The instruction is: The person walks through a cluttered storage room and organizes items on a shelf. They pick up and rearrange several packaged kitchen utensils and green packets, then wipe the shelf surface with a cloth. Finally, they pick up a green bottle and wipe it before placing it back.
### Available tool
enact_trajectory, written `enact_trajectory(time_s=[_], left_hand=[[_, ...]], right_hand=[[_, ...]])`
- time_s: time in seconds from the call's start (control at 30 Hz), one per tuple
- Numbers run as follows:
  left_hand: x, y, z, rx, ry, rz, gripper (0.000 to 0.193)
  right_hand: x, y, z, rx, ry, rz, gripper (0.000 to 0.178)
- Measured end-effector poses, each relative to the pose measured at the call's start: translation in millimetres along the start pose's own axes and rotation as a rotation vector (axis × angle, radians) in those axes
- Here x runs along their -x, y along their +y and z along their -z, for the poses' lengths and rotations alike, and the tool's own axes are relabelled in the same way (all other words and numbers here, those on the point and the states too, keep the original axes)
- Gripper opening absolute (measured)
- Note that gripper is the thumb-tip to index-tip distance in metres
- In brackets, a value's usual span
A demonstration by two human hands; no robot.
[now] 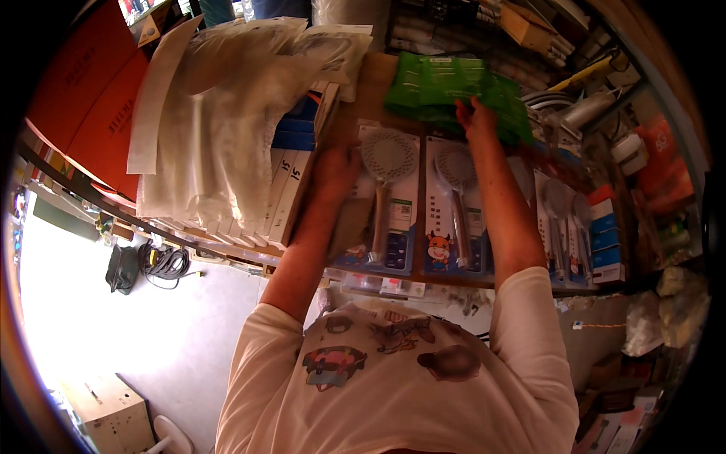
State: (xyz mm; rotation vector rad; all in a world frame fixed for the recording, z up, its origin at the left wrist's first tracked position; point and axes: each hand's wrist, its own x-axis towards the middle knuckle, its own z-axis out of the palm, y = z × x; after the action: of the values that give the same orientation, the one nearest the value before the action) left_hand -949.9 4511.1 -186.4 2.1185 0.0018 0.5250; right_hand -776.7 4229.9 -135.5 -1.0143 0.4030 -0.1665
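Note:
My right hand (478,122) reaches over the counter to a pile of green plastic packets (446,79), its fingers closed on the near edge of one packet. In the shade beside a stack of white boxes, my left hand (336,172) is blurred, and its fingers cannot be made out. Just right of it lies a packaged shower head (388,157) with a perforated round face and a brownish handle. A second packaged shower head (456,168) lies alongside, partly beneath my right forearm. Several more packs continue to the right, one mostly hidden by that forearm.
Clear plastic bags (219,129) cover the white boxes (287,193) on the left, with large orange-red boxes (87,83) beyond. Blue-and-white boxes (605,234) stand at the counter's right end. Behind are shelves with pipes and hoses. A coiled black cable (165,261) lies on the floor.

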Motion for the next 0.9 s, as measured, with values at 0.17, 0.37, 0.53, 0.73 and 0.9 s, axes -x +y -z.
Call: enact_trajectory(time_s=[0.17,0.37,0.53,0.73,0.9], left_hand=[[0.1,-4.3,-2.7,-0.046,0.031,-0.037,0.021],[-2.3,-5.7,-3.7,-0.055,0.026,-0.01,0.021],[-1.6,-0.5,-7.0,-0.075,0.029,0.025,0.021],[1.0,4.1,0.6,-0.048,0.001,0.08,0.022],[2.1,5.6,-0.4,-0.059,0.013,0.029,0.024]], right_hand=[[33.3,-11.2,-19.3,0.081,-0.058,0.172,0.036],[51.4,-26.7,-56.8,0.213,-0.308,0.362,0.029],[46.0,-14.6,-115.6,0.445,-0.357,0.598,0.023],[75.6,41.0,-183.9,1.405,-0.308,1.062,0.026],[72.8,101.4,-173.1,1.298,-0.44,1.26,0.034]])
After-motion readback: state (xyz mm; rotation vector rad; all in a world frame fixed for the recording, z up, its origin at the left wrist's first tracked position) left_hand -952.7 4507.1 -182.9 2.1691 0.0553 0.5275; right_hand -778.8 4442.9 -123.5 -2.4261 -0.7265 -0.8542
